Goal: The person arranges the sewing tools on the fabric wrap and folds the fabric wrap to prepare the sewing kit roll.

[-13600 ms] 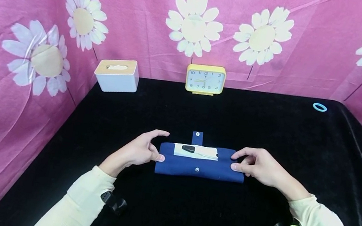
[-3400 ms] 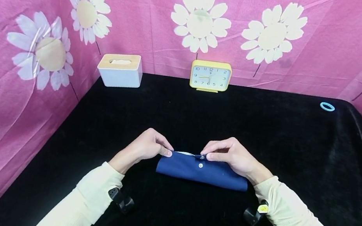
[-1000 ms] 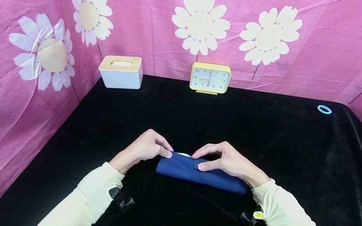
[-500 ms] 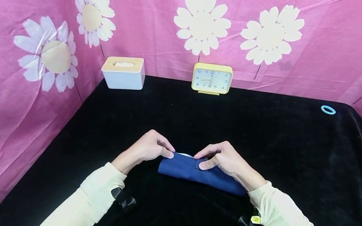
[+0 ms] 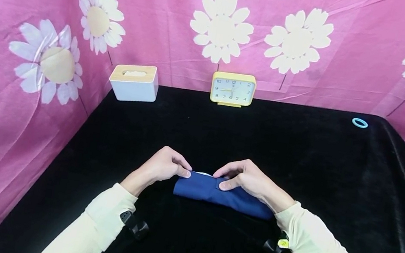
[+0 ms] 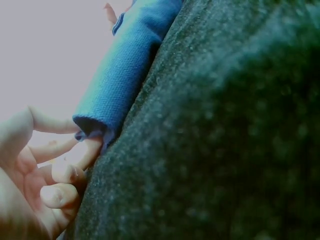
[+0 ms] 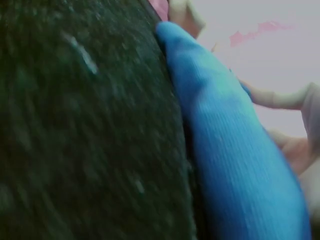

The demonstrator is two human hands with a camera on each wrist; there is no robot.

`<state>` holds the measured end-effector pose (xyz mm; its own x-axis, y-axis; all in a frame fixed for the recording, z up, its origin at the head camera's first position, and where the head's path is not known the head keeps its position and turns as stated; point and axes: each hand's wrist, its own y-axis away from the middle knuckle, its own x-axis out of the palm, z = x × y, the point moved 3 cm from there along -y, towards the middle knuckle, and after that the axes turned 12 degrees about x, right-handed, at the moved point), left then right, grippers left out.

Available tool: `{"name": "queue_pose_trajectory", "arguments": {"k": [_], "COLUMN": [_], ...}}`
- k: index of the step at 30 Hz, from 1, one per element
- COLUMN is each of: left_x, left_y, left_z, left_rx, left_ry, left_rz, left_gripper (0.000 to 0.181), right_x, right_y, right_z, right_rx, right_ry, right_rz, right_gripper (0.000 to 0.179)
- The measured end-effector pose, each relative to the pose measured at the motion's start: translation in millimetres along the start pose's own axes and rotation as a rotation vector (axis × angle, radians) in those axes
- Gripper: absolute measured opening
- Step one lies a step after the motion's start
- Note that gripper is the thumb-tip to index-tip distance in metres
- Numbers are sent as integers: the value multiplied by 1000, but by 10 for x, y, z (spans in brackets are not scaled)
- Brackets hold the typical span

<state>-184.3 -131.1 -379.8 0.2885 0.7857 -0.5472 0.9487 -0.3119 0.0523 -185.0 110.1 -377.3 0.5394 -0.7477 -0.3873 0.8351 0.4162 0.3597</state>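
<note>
A navy blue fabric roll pouch [image 5: 200, 190] lies rolled up on the black cloth, a thin white edge showing along its far side. My left hand [image 5: 164, 165] pinches its left end, thumb on top; the left wrist view shows fingers at the open end of the roll [image 6: 117, 75]. My right hand [image 5: 251, 182] grips the middle, thumb on the short closing tab [image 5: 218, 184] folded over the front, fingers behind. Both snap studs are hidden. In the right wrist view, the pouch [image 7: 235, 150] bulges and creases along its length.
At the back left stands a white tissue box [image 5: 134, 89] with a wooden lid. A yellow clock [image 5: 233, 89] is at the back middle, and a light blue ring [image 5: 360, 123] at the back right. Pink flowered fabric [image 5: 154, 26] hangs behind the black-covered table [image 5: 284, 139].
Earlier the pouch lay partly unrolled, with a black-handled item on white cloth showing and the tab sticking out. It is rolled now, tab folded down under my right thumb. Little moved in the last second.
</note>
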Motion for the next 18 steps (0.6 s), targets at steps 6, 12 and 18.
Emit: {"name": "queue_pose_trajectory", "arguments": {"k": [6,12,18], "left_x": [-17,-35,-130], "left_y": [27,26,24], "left_z": [2,-16,-36], "left_rx": [-45,52,253], "left_ry": [64,33,-109], "left_rz": [42,92,100], "left_gripper": [9,9,14], "right_x": [-58,-108,-200], "right_y": [10,51,68], "right_z": [-37,-59,-49], "right_rx": [-57,-92,-98], "right_ry": [87,109,129], "right_rz": [67,69,-44], "right_gripper": [36,38,33]}}
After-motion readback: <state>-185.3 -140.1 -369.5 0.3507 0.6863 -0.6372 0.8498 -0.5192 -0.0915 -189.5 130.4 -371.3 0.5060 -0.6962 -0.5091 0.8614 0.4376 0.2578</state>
